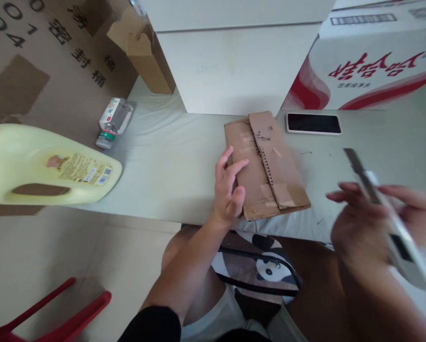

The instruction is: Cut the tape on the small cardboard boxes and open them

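A flat brown cardboard box lies at the near edge of the pale green covered surface. A torn, ragged seam runs along its top, with strips of clear tape across it. My left hand rests at the box's left side, its fingers apart and touching the cardboard. Off to the right, above the surface, my right hand is wrapped around a white utility knife. The knife's dark blade is out and points up and left, apart from the box. Motion blurs this hand and the handle.
A phone lies behind the box on the right. Large white cartons and a red-and-white carton stand at the back. At left are a yellow jug, a plastic bottle and an opened small carton. A red chair stands below.
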Demonstrator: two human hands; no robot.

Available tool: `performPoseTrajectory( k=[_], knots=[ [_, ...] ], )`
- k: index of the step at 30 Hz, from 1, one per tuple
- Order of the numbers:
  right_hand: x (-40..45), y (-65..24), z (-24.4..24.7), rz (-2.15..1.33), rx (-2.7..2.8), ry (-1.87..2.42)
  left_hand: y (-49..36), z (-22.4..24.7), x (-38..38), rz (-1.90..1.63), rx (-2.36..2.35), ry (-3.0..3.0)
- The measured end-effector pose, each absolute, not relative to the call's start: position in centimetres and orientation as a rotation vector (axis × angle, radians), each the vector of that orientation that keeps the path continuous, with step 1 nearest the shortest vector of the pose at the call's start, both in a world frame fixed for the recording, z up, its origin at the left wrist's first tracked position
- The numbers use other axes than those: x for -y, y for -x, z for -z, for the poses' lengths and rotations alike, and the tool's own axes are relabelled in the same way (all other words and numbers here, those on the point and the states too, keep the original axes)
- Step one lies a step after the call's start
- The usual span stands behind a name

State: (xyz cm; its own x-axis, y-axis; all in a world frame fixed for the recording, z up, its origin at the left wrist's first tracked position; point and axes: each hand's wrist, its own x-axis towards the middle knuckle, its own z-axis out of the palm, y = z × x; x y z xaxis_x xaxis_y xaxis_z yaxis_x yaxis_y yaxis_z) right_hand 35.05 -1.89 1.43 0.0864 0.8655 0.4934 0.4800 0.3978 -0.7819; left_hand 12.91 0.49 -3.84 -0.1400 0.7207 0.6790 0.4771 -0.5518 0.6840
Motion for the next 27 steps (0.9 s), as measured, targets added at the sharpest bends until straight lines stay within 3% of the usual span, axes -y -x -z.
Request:
performPoseTrajectory(
  k=[3,11,19,22,27],
  knots=[
    [0.7,-34.0,0.0,-0.510,1.350,1.213,-13.8,3.8,0.7,-1.787,-1.224,-2.017],
    [0.2,-34.1,2.0,-0.813,1.482,1.127,-14.6,2.3,1.2,-1.777,-1.288,-2.143],
    [-0.3,-34.8,0.3,-0.529,1.805,1.364,-11.3,2.4,0.6,-1.880,-1.367,-2.019],
    [-1.3,-35.7,0.6,-0.412,1.916,1.474,-10.6,2.4,0.4,-2.044,-1.404,-1.770],
    [-2.3,-36.3,2.8,-0.526,2.223,1.411,-10.5,1.6,-0.4,-2.227,-1.434,-0.876]
  ],
)
